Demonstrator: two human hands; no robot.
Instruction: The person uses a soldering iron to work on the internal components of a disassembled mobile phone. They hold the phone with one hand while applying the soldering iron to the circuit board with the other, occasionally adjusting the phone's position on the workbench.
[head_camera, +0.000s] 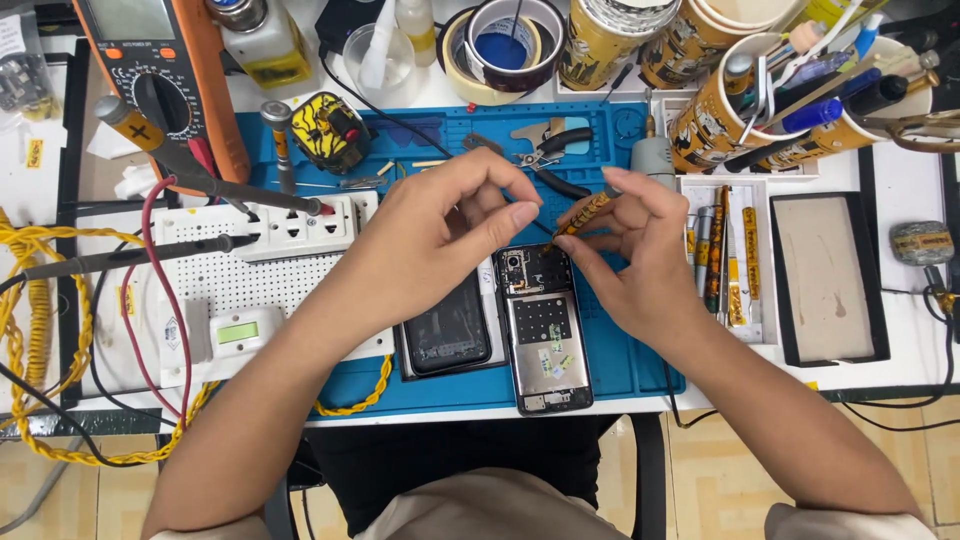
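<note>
I pinch the patterned screwdriver (582, 213) between both hands: right hand (640, 250) gripping its handle, left hand (440, 235) narrowed at its tip. I judge 1 screw on the opened phone (545, 330) is being worked; the next move needs steady downward pressure.

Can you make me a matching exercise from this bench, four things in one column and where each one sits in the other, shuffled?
Things
1. orange multimeter with black dial
2. opened black phone showing its insides
3. small yellow-patterned screwdriver
4. white power strip with sockets

Places
A. on the blue work mat, under the hands
B. far left corner of the bench
C. held between the fingers of the left hand and right hand
D. left of the left hand, with a probe lying across it

Pairs: 1-B, 2-A, 3-C, 4-D
</note>
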